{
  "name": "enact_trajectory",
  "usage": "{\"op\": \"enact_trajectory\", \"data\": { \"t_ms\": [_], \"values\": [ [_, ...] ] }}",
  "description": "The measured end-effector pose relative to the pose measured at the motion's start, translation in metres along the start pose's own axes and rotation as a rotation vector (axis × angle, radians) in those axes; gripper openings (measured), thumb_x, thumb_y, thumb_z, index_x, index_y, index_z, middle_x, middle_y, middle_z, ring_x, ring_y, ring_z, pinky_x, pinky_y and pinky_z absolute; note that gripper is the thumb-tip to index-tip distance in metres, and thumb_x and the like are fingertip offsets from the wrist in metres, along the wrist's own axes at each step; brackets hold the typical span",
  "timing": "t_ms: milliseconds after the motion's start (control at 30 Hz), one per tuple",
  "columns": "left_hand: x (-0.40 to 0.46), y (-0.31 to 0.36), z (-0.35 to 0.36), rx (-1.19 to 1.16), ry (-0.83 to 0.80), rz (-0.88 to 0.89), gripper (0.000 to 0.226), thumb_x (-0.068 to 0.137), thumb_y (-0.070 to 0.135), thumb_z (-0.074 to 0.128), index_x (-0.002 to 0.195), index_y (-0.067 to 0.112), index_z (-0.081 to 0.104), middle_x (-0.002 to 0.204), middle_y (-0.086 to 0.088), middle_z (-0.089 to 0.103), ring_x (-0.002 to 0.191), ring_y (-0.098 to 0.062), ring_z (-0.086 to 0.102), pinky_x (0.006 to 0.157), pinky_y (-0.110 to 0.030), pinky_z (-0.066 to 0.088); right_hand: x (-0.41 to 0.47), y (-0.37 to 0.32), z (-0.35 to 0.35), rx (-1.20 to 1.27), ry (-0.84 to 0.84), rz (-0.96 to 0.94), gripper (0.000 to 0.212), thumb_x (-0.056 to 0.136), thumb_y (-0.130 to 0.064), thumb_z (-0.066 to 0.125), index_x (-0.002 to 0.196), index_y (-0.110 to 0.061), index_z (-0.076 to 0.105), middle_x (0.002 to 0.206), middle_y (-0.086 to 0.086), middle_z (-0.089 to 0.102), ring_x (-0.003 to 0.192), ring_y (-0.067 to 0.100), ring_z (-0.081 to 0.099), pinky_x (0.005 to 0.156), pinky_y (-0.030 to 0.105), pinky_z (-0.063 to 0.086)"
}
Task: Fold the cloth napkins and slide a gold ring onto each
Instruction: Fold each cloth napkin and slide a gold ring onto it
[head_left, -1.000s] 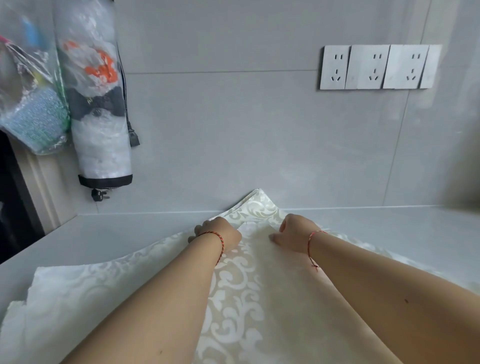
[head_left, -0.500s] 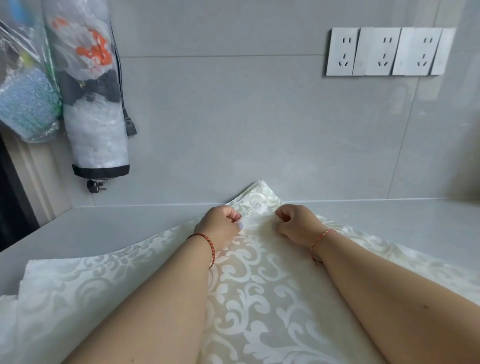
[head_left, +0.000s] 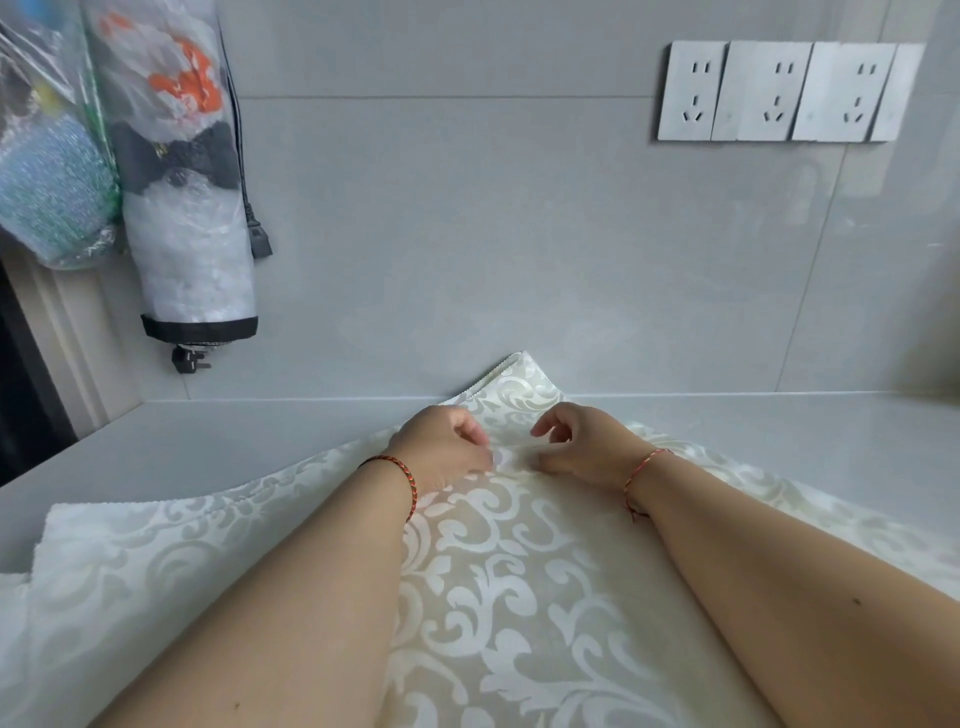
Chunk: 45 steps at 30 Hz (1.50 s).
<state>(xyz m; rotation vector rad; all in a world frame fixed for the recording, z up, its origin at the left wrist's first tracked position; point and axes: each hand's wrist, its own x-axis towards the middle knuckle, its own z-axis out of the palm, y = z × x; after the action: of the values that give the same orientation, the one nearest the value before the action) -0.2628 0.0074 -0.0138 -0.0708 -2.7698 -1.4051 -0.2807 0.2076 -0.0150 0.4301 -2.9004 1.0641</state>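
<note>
A pale grey countertop (head_left: 779, 447) runs back to a wall of large grey tiles (head_left: 467, 234), where a row of white wall sockets (head_left: 779, 91) sits at the upper right. The cream napkin (head_left: 498, 597), woven with a white scroll pattern and edged in small zigzags, lies spread over the counter with its far corner (head_left: 519, 371) curling up against the wall; part of it is folded over, showing a paler face at the left and a warmer beige face down the middle. The left hand (head_left: 447, 452) and the right hand (head_left: 582, 447) rest close together near that far corner, fingers curled, thumb and fingertips pinching a small ridge of the cloth between them. Each wrist wears a thin red cord bracelet (head_left: 405, 480). At the upper left a clear plastic sleeve (head_left: 182, 182) with a black bottom band hangs on the wall, stuffed with crumpled plastic bags, one with orange print; beside it hangs a clear bag (head_left: 47, 197) holding something blue-green and sparkly. A black plug (head_left: 260, 241) dangles beside the sleeve
</note>
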Motion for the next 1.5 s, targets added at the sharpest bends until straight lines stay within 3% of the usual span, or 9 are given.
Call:
{"op": "enact_trajectory", "data": {
  "t_ms": [100,267,433,633,867,1033,1167,1300,1500],
  "values": [
    [0.0,0.002,-0.001,0.13,-0.06,0.031,0.039,0.07,0.032,0.08,0.102,0.026,0.058,0.089,0.007,0.06,0.073,-0.015,0.06,0.07,-0.028,0.049,-0.001,-0.003,-0.003,-0.124,-0.042,-0.036,0.013,0.079,-0.041,0.069,0.08,-0.033,0.059,0.083,-0.013,0.059,0.077,0.007,0.056,0.065,0.023,0.044],
    [-0.002,0.009,-0.006,0.266,-0.125,0.075,0.022,0.076,0.032,0.079,0.072,0.027,0.058,0.063,0.009,0.053,0.048,-0.004,0.047,0.043,-0.013,0.034,-0.007,-0.009,-0.008,-0.219,-0.115,-0.086,0.021,0.079,-0.044,0.069,0.07,-0.032,0.054,0.071,-0.016,0.054,0.064,-0.001,0.049,0.053,0.019,0.034],
    [-0.007,0.012,-0.01,0.303,-0.107,0.138,0.015,0.076,0.024,0.078,0.079,0.014,0.067,0.062,0.003,0.053,0.045,-0.006,0.045,0.044,-0.015,0.035,-0.008,-0.012,-0.012,-0.285,-0.099,-0.129,0.022,0.079,-0.035,0.07,0.067,-0.029,0.053,0.067,-0.012,0.053,0.06,0.002,0.046,0.051,0.021,0.032],
    [-0.011,0.017,-0.007,0.326,0.0,0.206,0.017,0.071,0.012,0.075,0.063,0.022,0.065,0.06,0.013,0.062,0.053,-0.008,0.055,0.053,-0.017,0.039,-0.009,-0.015,-0.01,-0.341,0.038,-0.246,0.03,0.077,-0.02,0.072,0.063,-0.03,0.047,0.071,-0.012,0.053,0.066,0.01,0.049,0.053,0.021,0.034],
    [-0.018,0.027,-0.016,0.456,-0.149,0.184,0.023,0.069,0.004,0.066,0.06,0.025,0.069,0.058,0.015,0.063,0.056,-0.008,0.058,0.052,-0.018,0.046,-0.015,-0.021,-0.02,-0.43,-0.094,-0.254,0.027,0.073,-0.005,0.057,0.061,-0.03,0.057,0.073,-0.011,0.057,0.072,0.011,0.054,0.066,0.025,0.047],
    [-0.017,0.036,-0.018,0.31,-0.22,0.044,0.013,0.075,0.016,0.067,0.064,0.014,0.074,0.066,0.005,0.062,0.068,-0.015,0.054,0.064,-0.023,0.046,-0.016,-0.021,-0.03,-0.326,-0.216,-0.15,0.006,0.078,-0.026,0.064,0.075,-0.024,0.069,0.082,-0.009,0.064,0.081,0.011,0.059,0.074,0.027,0.049],
    [-0.017,0.03,-0.017,0.388,-0.232,0.146,0.022,0.074,0.034,0.079,0.06,0.021,0.067,0.062,0.008,0.06,0.058,-0.009,0.051,0.059,-0.02,0.042,-0.017,-0.019,-0.029,-0.403,-0.238,-0.222,0.014,0.077,-0.037,0.073,0.079,-0.031,0.061,0.079,-0.018,0.058,0.073,0.003,0.054,0.063,0.021,0.039],
    [-0.016,0.025,-0.016,0.45,-0.244,0.169,0.027,0.071,0.037,0.083,0.087,0.025,0.066,0.088,0.008,0.064,0.071,-0.007,0.056,0.063,-0.02,0.043,-0.015,-0.021,-0.029,-0.393,-0.278,-0.156,0.03,0.078,-0.039,0.073,0.099,-0.029,0.054,0.085,-0.017,0.052,0.073,0.004,0.051,0.064,0.022,0.038],
    [-0.019,0.03,-0.019,0.517,-0.286,0.129,0.019,0.073,0.039,0.079,0.083,0.026,0.069,0.071,0.012,0.06,0.063,-0.006,0.055,0.059,-0.02,0.042,-0.021,-0.027,-0.033,-0.487,-0.298,-0.183,0.021,0.082,-0.037,0.07,0.074,-0.029,0.053,0.071,-0.015,0.051,0.058,-0.001,0.044,0.052,0.018,0.031]
  ]
}}
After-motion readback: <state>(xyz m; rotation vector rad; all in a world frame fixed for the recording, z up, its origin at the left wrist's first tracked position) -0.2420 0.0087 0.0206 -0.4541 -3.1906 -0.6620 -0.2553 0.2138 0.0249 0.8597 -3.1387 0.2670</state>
